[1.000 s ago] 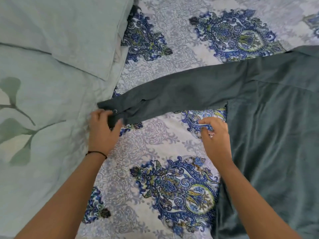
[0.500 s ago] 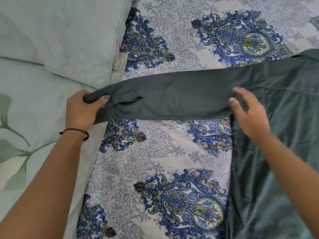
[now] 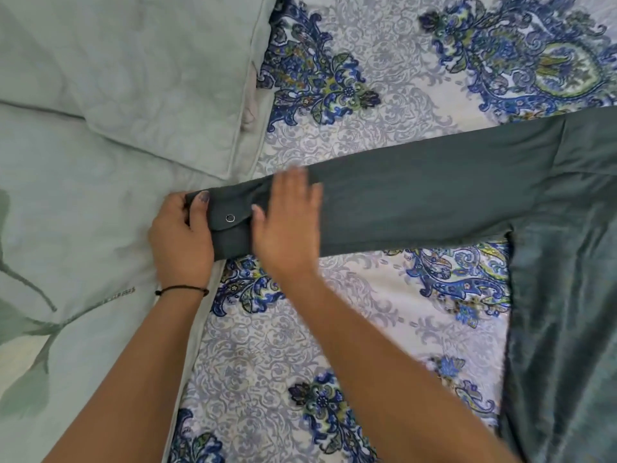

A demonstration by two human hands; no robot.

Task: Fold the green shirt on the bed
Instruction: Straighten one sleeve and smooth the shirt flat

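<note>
The dark green shirt [image 3: 564, 295] lies on the bed at the right, its body running down the right edge of the view. One long sleeve [image 3: 417, 202] stretches flat to the left across the patterned sheet. My left hand [image 3: 180, 242] grips the buttoned cuff [image 3: 227, 225] at the sleeve's end, thumb on top of the fabric. My right hand [image 3: 287, 225] lies flat on the sleeve just right of the cuff, fingers straight and blurred by motion.
A white bedsheet with blue paisley print [image 3: 334, 329] covers the bed. A pale green pillow [image 3: 133, 68] sits at the upper left, over a pale green quilt with leaf print [image 3: 66, 262] along the left side.
My right hand left the shirt's armpit and moved left along the sleeve to just beside the cuff. The sleeve now lies straighter and flatter; my left hand keeps its hold on the cuff.
</note>
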